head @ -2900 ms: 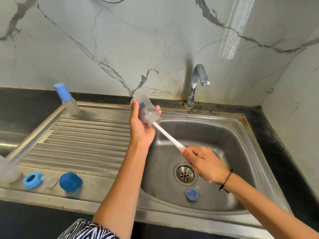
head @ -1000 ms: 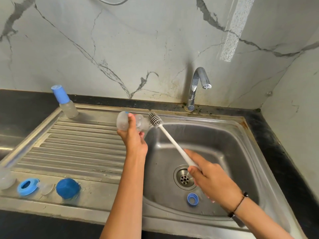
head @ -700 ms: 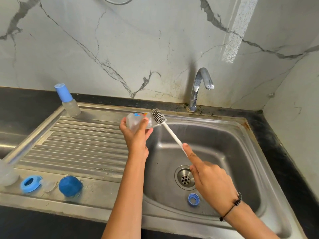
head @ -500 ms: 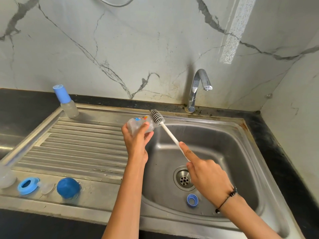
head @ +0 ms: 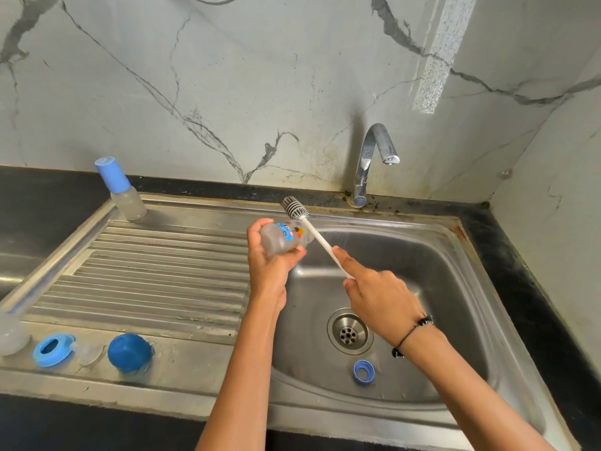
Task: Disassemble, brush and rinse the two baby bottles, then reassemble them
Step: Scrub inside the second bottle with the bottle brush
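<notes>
My left hand (head: 266, 262) grips a clear baby bottle body (head: 282, 238) with a coloured print, held on its side at the basin's left rim. My right hand (head: 379, 299) holds the white handle of a bottle brush (head: 294, 208), index finger stretched along it. The grey bristle head sits outside the bottle, just above and behind it. A second bottle (head: 125, 196) with a blue cap stands at the drainboard's back left. A blue ring (head: 52, 349), a clear teat (head: 89, 353) and a blue cap (head: 129, 352) lie on the front ledge. Another blue ring (head: 363, 371) lies in the basin.
The steel sink basin (head: 422, 288) has a drain (head: 349, 333) under my right wrist. A chrome tap (head: 370, 164), not running, stands behind it. The ribbed drainboard (head: 156, 275) spreads left. A clear container (head: 11, 335) shows at the far left edge. Marble wall rises behind.
The brush has come out of the bottle and now sits outside above it. My left hand has turned the bottle onto its side and lowered it; my right index finger has stretched along the handle.
</notes>
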Motion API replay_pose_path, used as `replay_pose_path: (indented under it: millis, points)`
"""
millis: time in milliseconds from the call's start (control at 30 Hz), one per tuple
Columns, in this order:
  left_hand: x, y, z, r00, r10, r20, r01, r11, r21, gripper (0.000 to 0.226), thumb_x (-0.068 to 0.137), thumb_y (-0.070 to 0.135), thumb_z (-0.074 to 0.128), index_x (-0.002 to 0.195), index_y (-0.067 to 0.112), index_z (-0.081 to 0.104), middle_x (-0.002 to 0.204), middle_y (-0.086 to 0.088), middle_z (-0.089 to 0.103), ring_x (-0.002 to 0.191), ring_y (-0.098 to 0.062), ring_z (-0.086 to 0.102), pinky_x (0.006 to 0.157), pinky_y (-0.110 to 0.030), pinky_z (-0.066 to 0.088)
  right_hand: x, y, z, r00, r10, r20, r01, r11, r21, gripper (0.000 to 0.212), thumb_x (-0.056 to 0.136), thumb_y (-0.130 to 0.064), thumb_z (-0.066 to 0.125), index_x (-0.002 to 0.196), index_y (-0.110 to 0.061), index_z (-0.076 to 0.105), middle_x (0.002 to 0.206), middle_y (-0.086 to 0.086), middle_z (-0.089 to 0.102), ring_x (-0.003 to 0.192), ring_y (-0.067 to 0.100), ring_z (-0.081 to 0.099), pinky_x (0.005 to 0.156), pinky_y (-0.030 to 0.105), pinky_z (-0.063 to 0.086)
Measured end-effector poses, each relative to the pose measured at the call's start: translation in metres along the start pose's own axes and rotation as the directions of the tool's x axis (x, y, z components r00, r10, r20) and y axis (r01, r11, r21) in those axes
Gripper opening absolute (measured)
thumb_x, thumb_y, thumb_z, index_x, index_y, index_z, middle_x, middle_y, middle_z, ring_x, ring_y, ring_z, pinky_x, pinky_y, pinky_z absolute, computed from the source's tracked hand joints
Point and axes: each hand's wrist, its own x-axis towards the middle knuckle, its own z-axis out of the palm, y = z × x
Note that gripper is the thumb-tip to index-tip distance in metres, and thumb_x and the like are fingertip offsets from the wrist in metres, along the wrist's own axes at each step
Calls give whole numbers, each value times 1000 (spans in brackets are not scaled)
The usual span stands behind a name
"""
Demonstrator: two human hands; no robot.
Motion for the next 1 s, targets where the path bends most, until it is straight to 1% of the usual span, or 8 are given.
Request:
replay_pose_path:
  millis: [100,233,367,533,633,767,900,1000]
  points:
    - [-1,-4,-1,999,6,-40,-6,1000,-13,66,69,-25,62,103,30,50,106,1,53,105,-30,59,90,-54,51,-8,-1,1,1000,0,3,0,1000,-7,55,99,-28,29,144,-51,6,86,8,55,82,33,56,69,37,43]
    - [-2,-8,-2,997,9,-73,-9,1000,-3,67,68,-25,63,105,28,49,105,5,52,99,-21,60,88,-52,52,-21,3,6,1000,-4,2,5,999,-54,57,100,-28,27,146,-48,-1,97,10,64,88,33,60,70,37,44]
    - [-1,-9,-4,991,-24,-133,17,998,-54,67,69,-27,61,106,28,47,103,6,52,101,-22,58,87,-46,54,-32,4,3,1000,10,17,-9,999,-43,57,100,-26,28,145,-48,1,84,9,60,77,29,57,70,37,47]
    - [-3,-8,-7,999,-51,-13,50,996,-72,68,68,-28,59,104,28,49,108,-1,53,109,-32,58,91,-50,51,-24,12,-1,998,43,38,-44,999,11,58,99,-26,29,143,-54,5,86,10,57,88,35,59,74,40,47]
    - [-4,-7,-10,999,-23,37,26,997,-77,70,67,-32,55,102,27,49,107,-1,53,107,-29,57,91,-51,48,-21,12,-2,998,38,50,-40,999,34,56,98,-27,29,142,-56,7,84,7,52,84,33,55,73,40,45]
    - [-7,-7,-13,991,-3,131,5,1000,-17,71,66,-35,53,101,26,48,108,2,50,101,-19,58,83,-44,53,-18,10,-5,999,37,28,-38,999,33,55,99,-27,29,143,-53,10,83,7,51,80,31,54,71,38,45]
    - [-7,-11,-12,998,-7,68,5,1000,30,68,69,-29,58,104,28,48,109,1,50,104,-22,56,89,-49,49,-22,5,-9,998,39,46,-38,999,-20,54,100,-30,28,144,-52,7,88,7,52,90,33,58,70,37,44]
    - [-3,-13,-14,999,-19,46,14,995,103,67,75,-25,58,108,32,44,114,-5,49,98,-22,58,88,-45,51,-33,3,-11,997,51,59,-45,994,-99,55,101,-31,28,144,-51,2,100,10,60,96,34,59,71,36,43]
